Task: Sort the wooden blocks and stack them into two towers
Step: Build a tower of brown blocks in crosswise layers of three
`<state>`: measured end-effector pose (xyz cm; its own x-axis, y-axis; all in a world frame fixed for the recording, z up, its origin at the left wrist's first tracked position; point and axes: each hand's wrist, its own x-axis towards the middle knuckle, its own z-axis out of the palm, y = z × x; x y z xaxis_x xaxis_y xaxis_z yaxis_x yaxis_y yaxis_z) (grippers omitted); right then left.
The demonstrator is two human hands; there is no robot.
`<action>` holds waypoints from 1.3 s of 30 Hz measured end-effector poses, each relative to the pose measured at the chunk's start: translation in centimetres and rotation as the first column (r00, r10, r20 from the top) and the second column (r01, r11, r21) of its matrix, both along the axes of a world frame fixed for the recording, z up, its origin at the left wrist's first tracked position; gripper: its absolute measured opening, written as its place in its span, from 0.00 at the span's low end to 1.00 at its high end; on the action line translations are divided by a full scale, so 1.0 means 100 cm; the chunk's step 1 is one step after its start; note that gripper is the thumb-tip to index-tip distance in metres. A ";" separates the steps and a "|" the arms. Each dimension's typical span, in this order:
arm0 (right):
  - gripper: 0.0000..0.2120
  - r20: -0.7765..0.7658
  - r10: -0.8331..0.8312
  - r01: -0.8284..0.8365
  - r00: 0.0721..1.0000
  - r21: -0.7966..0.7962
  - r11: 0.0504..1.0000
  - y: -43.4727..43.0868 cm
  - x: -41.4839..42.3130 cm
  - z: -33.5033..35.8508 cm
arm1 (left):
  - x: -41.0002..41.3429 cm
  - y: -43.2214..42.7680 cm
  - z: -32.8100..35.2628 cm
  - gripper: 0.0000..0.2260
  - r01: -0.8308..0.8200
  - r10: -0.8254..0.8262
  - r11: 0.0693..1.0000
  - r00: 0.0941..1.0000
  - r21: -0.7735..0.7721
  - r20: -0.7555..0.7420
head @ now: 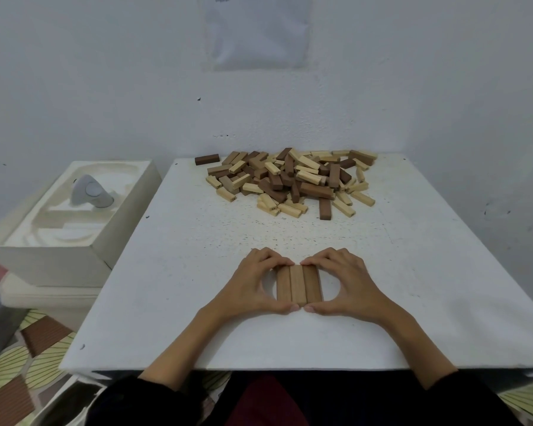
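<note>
Three brown wooden blocks (298, 285) lie side by side, lengthwise away from me, near the front of the white table (173, 272). My left hand (253, 284) and my right hand (348, 282) frame this row, fingers curled over the far ends and thumbs meeting at the near ends, pressing the blocks together. At the back of the table sits a loose pile (293, 179) of several light and dark wooden blocks. A single dark block (207, 159) lies apart at the pile's left, and another dark block (324, 208) sticks out toward me.
A white moulded packaging box (74, 222) with a grey device (91, 193) in it stands left of the table. The wall rises directly behind the pile. A patterned floor mat (28, 364) shows below left. My dark sleeves reach over the table's front edge.
</note>
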<state>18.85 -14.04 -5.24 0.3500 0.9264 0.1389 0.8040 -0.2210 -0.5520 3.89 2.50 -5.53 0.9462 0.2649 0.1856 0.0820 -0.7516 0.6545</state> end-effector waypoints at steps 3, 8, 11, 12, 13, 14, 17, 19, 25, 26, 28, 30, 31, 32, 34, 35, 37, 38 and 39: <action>0.35 0.010 0.008 -0.008 1.000 0.012 1.000 0.003 -0.003 -0.001 | 0.000 0.001 -0.001 0.32 -0.006 0.006 1.000 1.000 -0.023 0.009; 0.34 -0.009 -0.006 0.006 1.000 0.042 0.999 0.010 -0.010 -0.001 | -0.003 0.006 0.004 0.32 0.010 -0.009 0.998 1.000 -0.058 0.012; 0.34 -0.026 -0.004 0.006 1.000 0.077 0.997 0.022 -0.018 0.004 | -0.011 0.020 0.016 0.32 0.025 -0.026 0.999 0.999 -0.042 -0.020; 0.34 -0.021 0.002 0.000 1.000 0.091 0.996 0.028 -0.021 0.007 | -0.016 0.027 0.021 0.33 0.030 -0.031 0.999 0.999 -0.028 -0.037; 0.35 -0.013 0.010 -0.009 1.000 0.104 0.995 0.035 -0.026 0.011 | -0.021 0.034 0.026 0.33 0.031 -0.032 0.999 0.998 -0.016 -0.054; 0.35 -0.003 0.018 -0.018 1.000 0.115 0.993 0.044 -0.031 0.014 | -0.027 0.042 0.031 0.32 0.029 -0.030 1.000 0.998 -0.004 -0.064; 0.38 0.010 0.049 -0.050 0.999 0.141 0.989 0.072 -0.051 0.021 | -0.050 0.068 0.043 0.31 0.001 0.002 0.999 0.998 0.047 -0.066; 0.39 0.018 0.075 -0.077 0.997 0.136 0.988 0.092 -0.065 0.023 | -0.069 0.082 0.046 0.31 -0.029 0.035 0.996 0.997 0.080 -0.069; 0.39 0.040 0.116 -0.120 0.992 0.111 0.986 0.139 -0.103 0.015 | -0.116 0.116 0.038 0.30 -0.140 0.145 0.988 0.986 0.067 -0.082; 0.39 0.034 0.114 -0.117 0.993 0.110 0.987 0.145 -0.108 0.013 | -0.120 0.122 0.036 0.31 -0.149 0.155 0.986 0.983 0.069 -0.099; 0.39 0.028 0.115 -0.118 0.993 0.105 0.987 0.153 -0.115 0.010 | -0.127 0.130 0.033 0.32 -0.161 0.170 0.984 0.977 0.076 -0.129; 0.39 0.031 0.118 -0.121 0.992 0.098 0.988 0.157 -0.120 0.009 | -0.130 0.134 0.032 0.33 -0.168 0.176 0.984 0.971 0.068 -0.159; 0.37 0.027 0.116 -0.118 0.993 0.093 0.989 0.159 -0.122 0.008 | -0.131 0.135 0.032 0.34 -0.169 0.177 0.984 0.969 0.056 -0.175; 0.36 0.021 0.112 -0.113 0.993 0.089 0.990 0.160 -0.123 0.007 | -0.132 0.135 0.031 0.34 -0.168 0.174 0.985 0.967 0.047 -0.187; 0.36 0.020 0.105 -0.107 0.994 0.085 0.991 0.161 -0.123 0.005 | -0.133 0.136 0.030 0.34 -0.167 0.171 0.985 0.966 0.034 -0.193; 0.37 0.025 0.107 -0.109 0.994 0.085 0.990 0.161 -0.123 0.004 | -0.133 0.136 0.030 0.34 -0.170 0.172 0.985 0.966 0.028 -0.194; 0.39 0.029 0.115 -0.117 0.993 0.082 0.990 0.162 -0.122 0.002 | -0.133 0.137 0.029 0.34 -0.171 0.172 0.985 0.963 0.020 -0.206; 0.40 0.027 0.114 -0.116 0.993 0.080 0.990 0.162 -0.122 0.001 | -0.133 0.137 0.029 0.34 -0.171 0.171 0.985 0.962 0.016 -0.213; 0.40 0.028 0.112 -0.114 0.993 0.080 0.990 0.162 -0.122 0.001 | -0.133 0.138 0.029 0.35 -0.169 0.169 0.985 0.962 0.015 -0.215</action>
